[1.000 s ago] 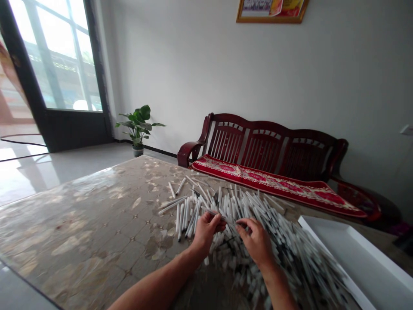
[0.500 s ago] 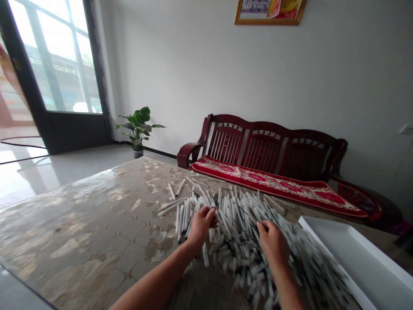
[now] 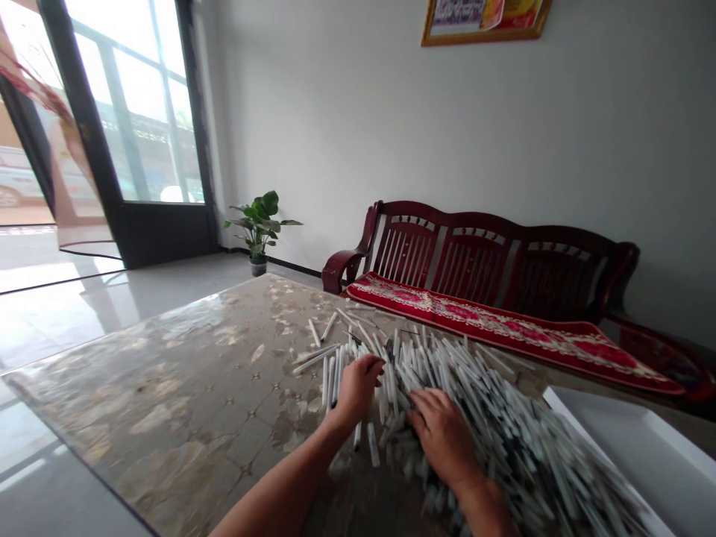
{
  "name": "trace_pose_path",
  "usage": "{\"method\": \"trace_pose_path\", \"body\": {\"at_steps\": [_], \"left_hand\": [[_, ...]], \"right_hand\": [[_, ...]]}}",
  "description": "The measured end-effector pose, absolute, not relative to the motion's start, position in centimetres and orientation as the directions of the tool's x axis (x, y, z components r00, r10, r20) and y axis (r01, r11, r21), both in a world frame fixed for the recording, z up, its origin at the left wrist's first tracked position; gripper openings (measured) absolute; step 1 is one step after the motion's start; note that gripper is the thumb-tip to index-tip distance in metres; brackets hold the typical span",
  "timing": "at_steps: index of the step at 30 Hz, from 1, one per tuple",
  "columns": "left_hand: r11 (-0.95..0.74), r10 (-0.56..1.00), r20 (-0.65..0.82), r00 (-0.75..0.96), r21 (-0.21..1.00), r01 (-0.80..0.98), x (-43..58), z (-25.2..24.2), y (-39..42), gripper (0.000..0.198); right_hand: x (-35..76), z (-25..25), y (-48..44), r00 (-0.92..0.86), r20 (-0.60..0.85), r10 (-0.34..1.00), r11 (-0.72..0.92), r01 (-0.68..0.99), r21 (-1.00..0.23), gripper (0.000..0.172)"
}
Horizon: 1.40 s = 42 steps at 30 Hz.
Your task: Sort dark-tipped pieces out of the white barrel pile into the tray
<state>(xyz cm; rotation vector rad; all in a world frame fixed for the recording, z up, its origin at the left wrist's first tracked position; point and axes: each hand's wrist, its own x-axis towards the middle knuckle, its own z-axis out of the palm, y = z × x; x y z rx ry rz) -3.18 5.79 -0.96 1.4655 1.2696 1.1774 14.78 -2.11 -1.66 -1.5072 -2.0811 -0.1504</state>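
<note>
Head view: left hand [image 3: 358, 389] curls against the heap of white pens [image 3: 492, 399], any pinch unclear; right hand [image 3: 441, 436] lies spread, pressing on them.

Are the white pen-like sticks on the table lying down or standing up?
Lying down: the slim white pen-like sticks sprawl in a loose, criss-crossed heap on the glossy patterned tabletop, long sides down.

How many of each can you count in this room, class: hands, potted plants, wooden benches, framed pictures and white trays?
Hands: 2 (left hand, right hand)
Potted plants: 1 (potted plant)
Wooden benches: 1 (wooden bench)
Framed pictures: 1 (framed picture)
White trays: 1 (white tray)
Total: 6
</note>
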Motion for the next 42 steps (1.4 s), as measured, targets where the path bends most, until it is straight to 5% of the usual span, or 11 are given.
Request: {"method": "trace_pose_path", "body": {"at_steps": [4,10,14,22,29,32,35,42], "left_hand": [[-0.143,0.967,0.254,-0.034,0.644,0.751,-6.0,0.7,5.9,0.02],[-0.077,0.995,0.087,0.05,0.342,0.937,-6.7,0.9,5.4,0.026],[-0.068,0.997,0.043,0.057,0.31,0.948,-6.2,0.8,5.1,0.027],[-0.005,1.0,-0.012,0.013,0.503,0.864,-6.3,0.7,5.3,0.017],[-0.016,0.996,-0.037,0.081,0.824,0.567,-5.0,0.7,5.1,0.02],[0.052,0.986,-0.07,0.149,0.991,0.121,-3.5,0.4,4.3,0.026],[0.193,0.972,-0.124,0.199,0.903,-0.383,-2.2,-0.1,3.6,0.04],[0.236,0.967,-0.14,0.212,0.801,-0.55,-1.3,-0.4,2.8,0.046]], "right_hand": [[16.0,-2.9,-1.5,-0.124,0.555,0.822,0.297,0.926,-0.232,0.03],[16.4,-2.6,-1.5,-0.04,0.616,0.786,0.256,0.929,-0.266,0.027],[16.4,-2.5,-1.6,-0.033,0.63,0.776,0.27,0.92,-0.284,0.024],[16.5,-2.2,-1.6,0.009,0.676,0.737,0.31,0.884,-0.35,0.025],[15.7,-0.7,-2.3,0.052,0.609,0.792,0.293,0.842,-0.453,0.025],[15.1,-0.2,-2.7,0.047,0.515,0.856,0.275,0.802,-0.53,0.032],[14.8,0.1,-2.8,0.05,0.421,0.906,0.246,0.747,-0.617,0.041],[15.1,0.6,-2.9,0.098,0.281,0.955,0.146,0.669,-0.729,0.05]]}}
